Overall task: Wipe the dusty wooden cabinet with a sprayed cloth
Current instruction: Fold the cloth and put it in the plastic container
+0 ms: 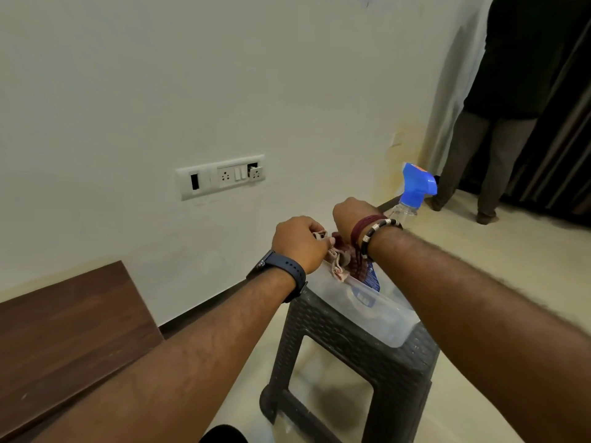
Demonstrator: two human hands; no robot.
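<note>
Centre frame, left hand and right hand pinch crumpled maroon-and-beige cloth above clear plastic tub; advise spreading flat before spraying.

Blue spray bottle cap, maroon-striped cloth, dark brown wooden cabinet, grey stool

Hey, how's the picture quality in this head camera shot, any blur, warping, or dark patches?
Head view: wide-angle warping bows both forearms outward and tilts the wall; lighting is soft and even, no glare; the left hand, right hand, cloth and spray bottle are slightly soft; the top-right corner by the standing person falls into deep shadow; the stool casts a faint floor shadow.
</note>
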